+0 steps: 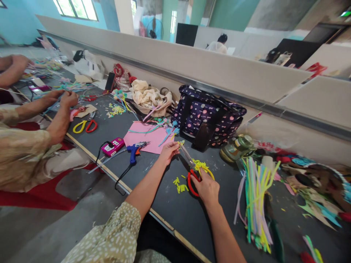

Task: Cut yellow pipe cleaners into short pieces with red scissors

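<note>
My right hand (207,186) is closed round the handles of a pair of scissors (193,190), one handle red and the other yellow. Their blades point up and away, reaching my left hand (169,151). The fingers of that hand pinch a small yellowish piece (181,143) at the blade tips; its exact kind is too small to make out. Short yellow cut pieces (180,185) lie on the dark table just left of the scissors. A further heap of yellow pieces (200,165) sits behind the blades, partly hidden by them.
A blue glue gun (133,152), a pink power box (113,147) and a pink sheet (146,140) lie to the left. Behind stand a dotted bag (210,113) and a glass jar (237,148). Bundled pastel strips (257,204) lie right. Co-workers' hands (67,99) are at far left.
</note>
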A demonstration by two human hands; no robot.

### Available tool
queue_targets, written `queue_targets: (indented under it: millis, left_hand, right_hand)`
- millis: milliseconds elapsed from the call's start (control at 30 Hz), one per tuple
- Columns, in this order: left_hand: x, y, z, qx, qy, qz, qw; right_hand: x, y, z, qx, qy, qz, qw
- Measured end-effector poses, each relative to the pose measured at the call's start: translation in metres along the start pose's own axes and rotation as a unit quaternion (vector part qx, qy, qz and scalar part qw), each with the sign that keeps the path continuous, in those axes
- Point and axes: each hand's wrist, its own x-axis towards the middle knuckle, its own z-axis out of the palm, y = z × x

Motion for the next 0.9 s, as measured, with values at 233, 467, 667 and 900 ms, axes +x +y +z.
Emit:
queue_targets:
  millis: [233, 467, 667, 900]
  left_hand:
    - [0.0015, -0.0006, -0.0023, 0.021, 0.013, -0.003, 1.000]
    - [0.0008, 0.0003, -0.0009, 0.023, 0.019, -0.003, 1.000]
    - [-0.0019, 0.0013, 0.0035, 0.036, 0.033, 0.005, 0.999]
    - [-0.0014, 0.0014, 0.0036, 0.026, 0.042, -0.010, 0.999]
  right_hand:
    - [0.0006, -0.0011, -0.0008, -0.015, -0.005, 0.002, 1.000]
    - [0.0010, 0.0002, -0.0037, 0.021, 0.005, 0.020, 1.000]
    - [0.0010, -0.0025, -0.0049, 0.038, 0.003, 0.020, 0.999]
    - [0.0008, -0.0002, 0.0003, 0.024, 0.010, 0.012, 1.000]
